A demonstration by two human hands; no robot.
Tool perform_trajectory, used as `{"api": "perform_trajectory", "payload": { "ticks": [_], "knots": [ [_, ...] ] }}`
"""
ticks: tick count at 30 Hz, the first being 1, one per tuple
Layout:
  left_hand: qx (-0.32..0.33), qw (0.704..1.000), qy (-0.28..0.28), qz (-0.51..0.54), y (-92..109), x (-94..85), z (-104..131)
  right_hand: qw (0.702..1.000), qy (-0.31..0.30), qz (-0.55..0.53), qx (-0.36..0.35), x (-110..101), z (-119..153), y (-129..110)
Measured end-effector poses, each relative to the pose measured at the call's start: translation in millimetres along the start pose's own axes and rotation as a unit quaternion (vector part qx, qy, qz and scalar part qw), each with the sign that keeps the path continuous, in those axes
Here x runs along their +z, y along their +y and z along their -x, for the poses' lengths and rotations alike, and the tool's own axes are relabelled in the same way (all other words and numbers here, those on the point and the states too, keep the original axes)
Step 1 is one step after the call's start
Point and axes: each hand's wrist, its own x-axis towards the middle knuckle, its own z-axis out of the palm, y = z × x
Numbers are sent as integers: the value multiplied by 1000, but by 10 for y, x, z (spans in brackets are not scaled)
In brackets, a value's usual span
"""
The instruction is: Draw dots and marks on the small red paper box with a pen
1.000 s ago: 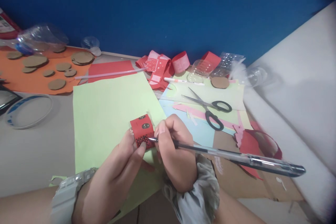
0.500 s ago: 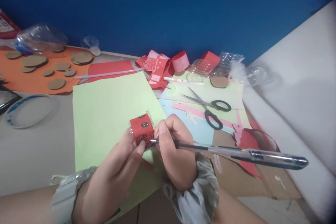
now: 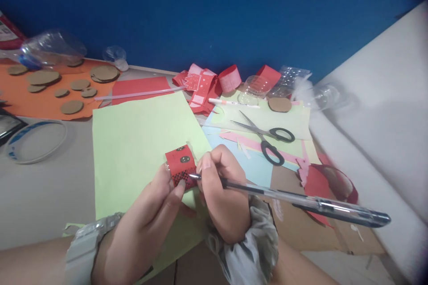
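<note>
Over the near middle of the bench (image 3: 43,196), above a green sheet (image 3: 133,142), my left hand (image 3: 147,227) pinches a small red paper band (image 3: 180,167) by its near edge while my right hand (image 3: 222,196) is closed round a pen (image 3: 290,198). I judge the band light, thin and easily creased, best gripped at the rim. The pen's long axis runs left to right, tip pointing left onto the band.
</note>
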Motion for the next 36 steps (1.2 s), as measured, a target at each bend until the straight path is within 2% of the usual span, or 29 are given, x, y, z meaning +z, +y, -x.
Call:
{"api": "perform_trajectory", "payload": {
  "ticks": [3,8,14,18,26,31,36],
  "knots": [
    [3,1000,-20,-2,35,-9,-11,1000,-1,2,4,-13,9,23],
    [11,1000,-1,-13,66,-3,-24,1000,-14,23,11,-62,22,64],
    [14,1000,0,-12,50,14,-46,999,-8,40,-26,-58,4,49],
    [20,1000,-21,0,49,-6,-29,999,-10,46,-25,-58,14,63],
    [18,999,-28,4,-24,1,-7,999,-10,35,-31,-54,7,40],
    [5,1000,-22,11,18,5,-20,999,-14,34,-26,-52,2,36],
    [-1,1000,-11,-3,-24,-2,-14,999,-16,32,-25,-66,20,55]
  ]
}}
